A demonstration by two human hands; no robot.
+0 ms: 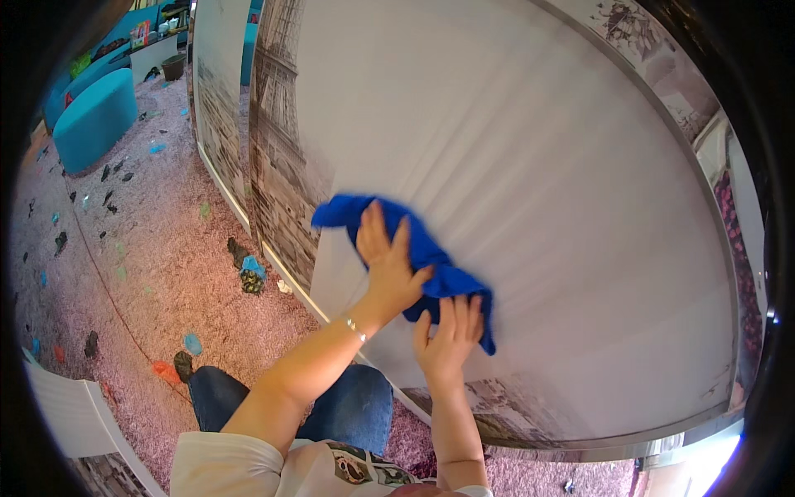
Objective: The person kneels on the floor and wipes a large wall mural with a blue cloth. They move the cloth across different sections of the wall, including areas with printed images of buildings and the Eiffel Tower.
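Observation:
A blue cloth (pixel 425 242) lies bunched against a large pale glossy panel (pixel 546 186), which carries a printed city scene with a lattice tower. My left hand (pixel 391 267) presses on the middle of the cloth, fingers spread out flat and a bracelet at the wrist. Lower and to the right, my right hand (pixel 451 335) rests its fingertips on the cloth's lower part. Both hands are close together, near the panel's lower left. Pale streaks, perhaps reflections, fan across the surface above the cloth.
A metal frame (pixel 671 118) edges the panel. Pink shaggy carpet (pixel 273 348) carries scattered black, blue and red scraps, with a blue scrap (pixel 253 266) near the panel's foot. Farther off stand a turquoise pouf (pixel 96 121) and a dark bin (pixel 174 66). White furniture (pixel 68 397) sits lower left.

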